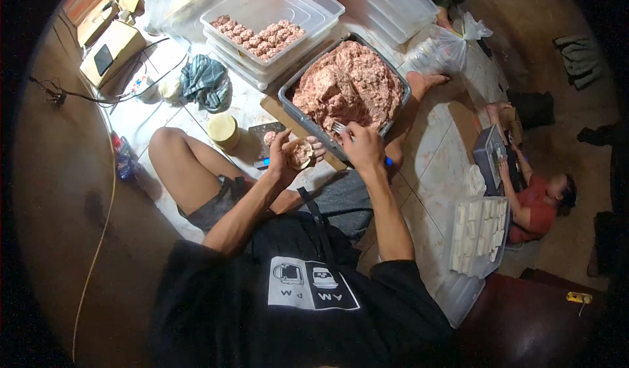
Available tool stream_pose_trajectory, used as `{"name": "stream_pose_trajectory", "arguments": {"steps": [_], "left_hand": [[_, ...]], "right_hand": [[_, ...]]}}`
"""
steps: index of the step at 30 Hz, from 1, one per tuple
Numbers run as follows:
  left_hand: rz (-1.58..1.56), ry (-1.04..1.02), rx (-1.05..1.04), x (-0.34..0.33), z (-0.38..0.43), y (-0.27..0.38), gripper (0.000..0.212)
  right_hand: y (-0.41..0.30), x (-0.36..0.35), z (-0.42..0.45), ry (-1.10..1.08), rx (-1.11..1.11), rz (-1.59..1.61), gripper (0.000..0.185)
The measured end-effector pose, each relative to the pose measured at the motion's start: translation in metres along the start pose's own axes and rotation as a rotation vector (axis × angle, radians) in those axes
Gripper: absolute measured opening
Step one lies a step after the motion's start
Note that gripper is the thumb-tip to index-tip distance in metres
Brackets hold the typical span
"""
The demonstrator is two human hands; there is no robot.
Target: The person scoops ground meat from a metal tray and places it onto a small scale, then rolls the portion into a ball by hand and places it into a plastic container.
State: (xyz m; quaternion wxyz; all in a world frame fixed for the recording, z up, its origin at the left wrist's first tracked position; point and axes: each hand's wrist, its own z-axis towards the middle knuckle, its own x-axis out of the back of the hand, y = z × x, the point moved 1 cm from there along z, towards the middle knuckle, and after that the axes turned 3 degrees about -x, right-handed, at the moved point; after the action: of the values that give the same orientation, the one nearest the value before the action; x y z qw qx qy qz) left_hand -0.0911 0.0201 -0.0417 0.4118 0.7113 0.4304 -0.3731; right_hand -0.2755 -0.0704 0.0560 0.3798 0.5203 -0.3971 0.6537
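Observation:
My left hand (290,157) cups a round dough wrapper (309,153) with minced meat on it. A fork (338,127) is in my right hand (363,144), its tines at the near edge of the minced meat (349,83) that fills a grey plastic tub (404,104). Just left of my left hand, a meatball (270,138) sits on a small dark flat scale or plate (260,144). A round stack of pale wrappers (222,129) stands left of that. Behind, a clear plastic box (314,5) holds rows of meatballs (260,39).
A crumpled dark green bag (204,83) and a cardboard box (115,49) with a phone lie at the left. Clear containers (388,4) and a tied plastic bag (442,49) are beyond the tub. At right, another person (535,203) sits near a box of white pieces (479,235).

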Motion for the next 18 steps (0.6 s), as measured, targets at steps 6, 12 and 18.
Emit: {"name": "stream_pose_trajectory", "arguments": {"steps": [6,12,18], "left_hand": [[0.022,0.064,-0.058,0.005,-0.010,0.012,0.080],[-0.101,-0.115,-0.100,0.033,0.001,0.004,0.076],[-0.168,-0.018,-0.194,0.014,-0.005,0.016,0.076]], "right_hand": [[-0.050,0.072,-0.053,-0.074,-0.057,0.345,0.014],[-0.049,0.023,-0.073,-0.126,0.085,0.328,0.017],[-0.070,0.028,-0.073,-0.071,-0.005,0.453,0.019]]}}
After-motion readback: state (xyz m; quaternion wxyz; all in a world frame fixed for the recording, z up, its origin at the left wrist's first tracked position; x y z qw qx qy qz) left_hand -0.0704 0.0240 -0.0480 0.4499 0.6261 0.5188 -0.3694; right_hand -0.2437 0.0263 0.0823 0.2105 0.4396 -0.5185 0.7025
